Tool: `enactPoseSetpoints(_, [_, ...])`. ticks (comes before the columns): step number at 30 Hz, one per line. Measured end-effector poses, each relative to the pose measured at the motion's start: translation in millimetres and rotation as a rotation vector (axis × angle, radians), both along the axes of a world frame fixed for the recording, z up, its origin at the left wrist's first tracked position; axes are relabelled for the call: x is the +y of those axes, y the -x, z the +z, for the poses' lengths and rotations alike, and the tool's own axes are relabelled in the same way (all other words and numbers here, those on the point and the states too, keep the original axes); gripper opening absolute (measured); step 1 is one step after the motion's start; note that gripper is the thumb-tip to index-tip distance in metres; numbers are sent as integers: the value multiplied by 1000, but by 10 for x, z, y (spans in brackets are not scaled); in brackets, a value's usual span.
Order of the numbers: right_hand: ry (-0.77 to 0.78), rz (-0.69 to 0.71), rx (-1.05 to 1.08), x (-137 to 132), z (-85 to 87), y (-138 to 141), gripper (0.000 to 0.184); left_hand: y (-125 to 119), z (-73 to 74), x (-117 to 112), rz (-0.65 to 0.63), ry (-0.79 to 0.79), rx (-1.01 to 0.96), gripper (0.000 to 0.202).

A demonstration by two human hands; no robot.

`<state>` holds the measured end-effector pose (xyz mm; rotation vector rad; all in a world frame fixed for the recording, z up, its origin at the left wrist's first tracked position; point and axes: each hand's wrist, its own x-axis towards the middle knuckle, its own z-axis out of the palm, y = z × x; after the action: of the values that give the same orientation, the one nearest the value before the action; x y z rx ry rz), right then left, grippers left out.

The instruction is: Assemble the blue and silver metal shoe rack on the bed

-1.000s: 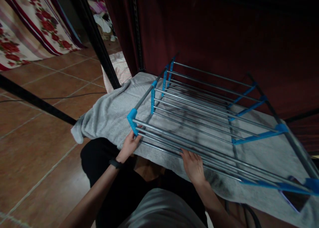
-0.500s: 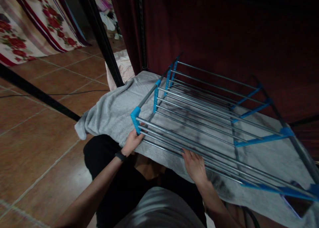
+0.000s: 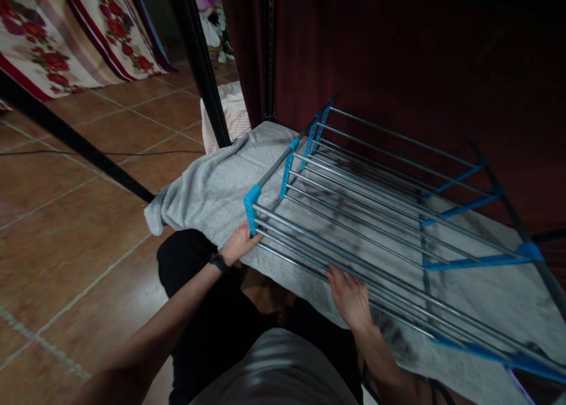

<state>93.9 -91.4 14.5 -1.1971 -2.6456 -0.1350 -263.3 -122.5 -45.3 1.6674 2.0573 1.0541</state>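
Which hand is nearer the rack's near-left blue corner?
Left: the left hand is at the lower end of the blue corner; the right hand is farther right, by the front bars.

The rack sits on the blanket before me, with a curtain behind it and a phone beneath its near right corner. My left hand is at its near left corner, my right hand farther right along the near bars. Off to my left, past a post, a cable crosses the floor.
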Motion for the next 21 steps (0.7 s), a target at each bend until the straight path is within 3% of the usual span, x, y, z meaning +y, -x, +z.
enactPoseSetpoints(21, [-13, -31, 18, 16, 1, 10, 35, 48, -20, -5, -44, 57, 98, 23])
